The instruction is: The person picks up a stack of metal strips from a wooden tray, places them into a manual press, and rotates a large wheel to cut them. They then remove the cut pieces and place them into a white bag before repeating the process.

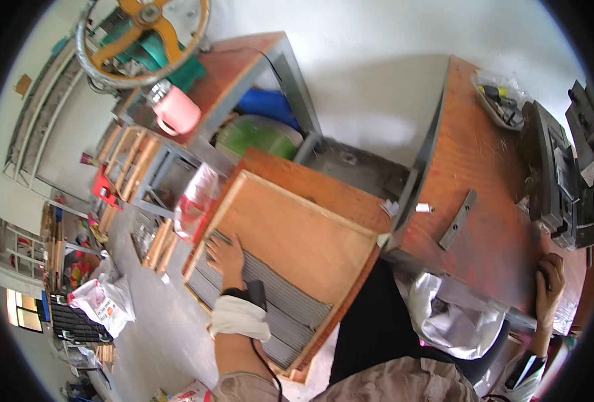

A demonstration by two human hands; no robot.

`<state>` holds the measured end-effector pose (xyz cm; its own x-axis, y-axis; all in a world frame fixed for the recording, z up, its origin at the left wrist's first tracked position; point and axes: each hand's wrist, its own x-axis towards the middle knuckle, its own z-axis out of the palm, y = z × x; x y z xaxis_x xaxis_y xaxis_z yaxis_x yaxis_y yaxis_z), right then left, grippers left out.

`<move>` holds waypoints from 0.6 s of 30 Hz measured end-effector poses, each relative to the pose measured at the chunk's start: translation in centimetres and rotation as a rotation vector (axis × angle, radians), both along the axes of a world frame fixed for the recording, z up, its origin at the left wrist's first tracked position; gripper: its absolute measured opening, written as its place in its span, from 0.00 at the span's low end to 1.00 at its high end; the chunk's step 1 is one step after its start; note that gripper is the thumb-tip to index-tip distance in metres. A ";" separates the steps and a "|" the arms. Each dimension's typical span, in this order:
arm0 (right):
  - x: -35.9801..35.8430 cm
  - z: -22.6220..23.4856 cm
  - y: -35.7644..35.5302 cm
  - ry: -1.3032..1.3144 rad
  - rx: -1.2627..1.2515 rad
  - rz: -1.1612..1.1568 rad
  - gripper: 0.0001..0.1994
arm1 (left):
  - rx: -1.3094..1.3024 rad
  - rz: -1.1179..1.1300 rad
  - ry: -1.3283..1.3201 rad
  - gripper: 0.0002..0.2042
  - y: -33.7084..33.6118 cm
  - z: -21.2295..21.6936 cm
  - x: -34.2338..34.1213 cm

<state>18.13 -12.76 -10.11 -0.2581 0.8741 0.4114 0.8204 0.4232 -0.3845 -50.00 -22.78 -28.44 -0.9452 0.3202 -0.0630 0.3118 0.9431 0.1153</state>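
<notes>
A shallow wooden tray (297,231) with a raised rim lies tilted in front of me. Thin grey rods (277,305), packed side by side, cover its nearer left part; the rest of its base is bare. My left hand (226,256) rests on the upper left end of the rods, fingers spread and holding nothing. Far to the right, at the bench's edge beside a dark metal machine (553,177), my right hand (551,278) is curled round something dark. What it grips is mostly hidden by the fingers.
The brown workbench (471,167) bears a flat metal bar (457,220) and a plastic tray of tools (501,100). Below hangs a white sack (454,318). At the upper left are a handwheel (151,17) and a pink mug (176,110).
</notes>
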 end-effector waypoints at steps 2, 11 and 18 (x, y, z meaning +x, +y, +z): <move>0.2 0.0 0.2 -0.040 -0.021 0.018 0.09 | 0.019 -0.007 0.010 0.41 -0.5 0.7 -0.5; -0.7 0.2 0.3 -0.039 -0.002 0.055 0.09 | 0.176 -1.262 -0.183 0.25 -7.8 4.9 17.1; -0.4 0.4 0.0 -0.041 -0.007 0.055 0.09 | 0.120 -1.281 -0.213 0.28 -8.8 6.6 19.6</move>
<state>17.75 -12.76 -9.66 -0.3220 0.8610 0.3936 0.8111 0.4653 -0.3543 -30.41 -31.54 -21.80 0.0594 0.9949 -0.0814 0.9416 -0.0287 0.3355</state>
